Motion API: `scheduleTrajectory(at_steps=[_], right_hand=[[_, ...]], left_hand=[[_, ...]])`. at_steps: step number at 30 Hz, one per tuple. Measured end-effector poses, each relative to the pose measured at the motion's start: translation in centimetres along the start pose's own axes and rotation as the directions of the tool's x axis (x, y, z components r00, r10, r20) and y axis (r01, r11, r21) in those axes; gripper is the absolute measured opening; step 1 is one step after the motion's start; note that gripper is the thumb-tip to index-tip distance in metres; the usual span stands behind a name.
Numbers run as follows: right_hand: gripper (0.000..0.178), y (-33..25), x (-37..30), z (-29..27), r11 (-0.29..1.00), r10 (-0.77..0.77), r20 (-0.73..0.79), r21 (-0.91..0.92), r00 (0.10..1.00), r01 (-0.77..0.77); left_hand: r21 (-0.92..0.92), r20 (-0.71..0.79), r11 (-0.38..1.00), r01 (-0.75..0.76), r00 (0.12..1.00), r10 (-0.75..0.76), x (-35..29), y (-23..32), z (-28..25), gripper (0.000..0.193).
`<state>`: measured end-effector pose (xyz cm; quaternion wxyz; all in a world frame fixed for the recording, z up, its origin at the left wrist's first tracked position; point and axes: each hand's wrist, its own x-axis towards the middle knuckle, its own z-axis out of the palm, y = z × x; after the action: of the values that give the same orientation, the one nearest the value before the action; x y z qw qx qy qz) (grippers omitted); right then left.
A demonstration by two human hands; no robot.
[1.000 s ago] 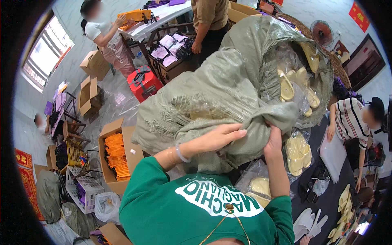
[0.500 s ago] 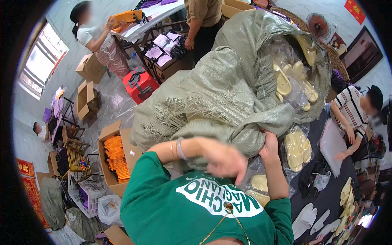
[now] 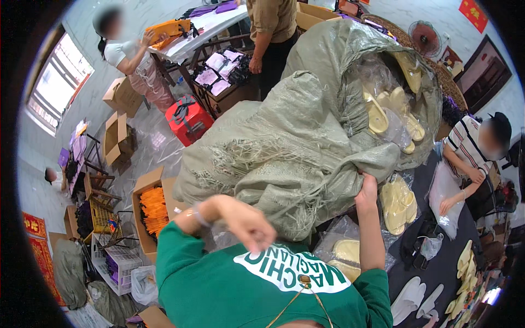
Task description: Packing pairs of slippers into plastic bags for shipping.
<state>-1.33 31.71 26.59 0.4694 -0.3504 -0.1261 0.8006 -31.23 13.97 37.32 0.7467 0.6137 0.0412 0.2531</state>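
A large grey-green woven sack (image 3: 262, 136) with a frayed, torn patch bulges in front of me. My right hand (image 3: 367, 191) is closed on a gathered fold at its near right side. My left hand (image 3: 249, 225) hangs in the air above my shirt, short of the sack's near edge. Its fingers are loosely bent and slightly blurred, with nothing visible in them. Pale yellow slippers (image 3: 377, 115) in clear plastic show in the sack's open mouth at the far right. More bagged yellow slippers (image 3: 398, 202) lie beside my right hand, and another bagged pair (image 3: 346, 251) lies near my right forearm.
A carton of orange pieces (image 3: 155, 210) stands at my left, with a red box (image 3: 188, 120) beyond it. White slippers (image 3: 409, 295) and loose yellow ones lie on the dark table (image 3: 432, 257) at right. Other people work at the right and at the back.
My left hand has pulled back to the left, away from the sack's near edge. My right hand keeps its grip. A seated person's hands have shifted over a clear plastic bag.
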Motion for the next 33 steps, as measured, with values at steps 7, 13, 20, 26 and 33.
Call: scheduleTrajectory(at_steps=[7, 13, 20, 26, 33], right_hand=[[0.033, 2.9, 0.9, 0.4, 0.987, -0.147, -0.051, -0.070, 0.988, 0.144], [0.035, 3.6, 1.8, -0.5, 0.967, -0.194, -0.020, -0.173, 0.981, 0.187], [0.034, 3.9, -0.3, 2.3, 0.949, -0.202, -0.026, -0.254, 0.979, 0.189], [0.036, 4.1, -0.7, 2.4, 0.944, -0.252, -0.023, -0.227, 0.967, 0.240], [0.040, 4.1, -1.1, 3.0, 0.951, -0.213, -0.032, -0.237, 0.976, 0.200]], left_hand=[[0.392, -0.309, 0.799, 0.457, 0.883, -0.353, -6.3, 4.5, 4.1, 0.045], [-0.149, -0.661, 0.953, 0.265, 0.690, -0.295, -12.1, 1.8, 2.1, 0.042], [-0.496, -0.708, 0.597, -0.631, 0.692, 0.143, -2.4, -3.2, -3.9, 0.009], [-0.756, -0.574, -0.066, -0.651, 0.612, 0.545, 1.2, -4.7, -8.1, 0.021], [-0.793, -0.527, -0.037, -0.608, 0.653, 0.544, 4.4, -3.1, -8.3, 0.017]])
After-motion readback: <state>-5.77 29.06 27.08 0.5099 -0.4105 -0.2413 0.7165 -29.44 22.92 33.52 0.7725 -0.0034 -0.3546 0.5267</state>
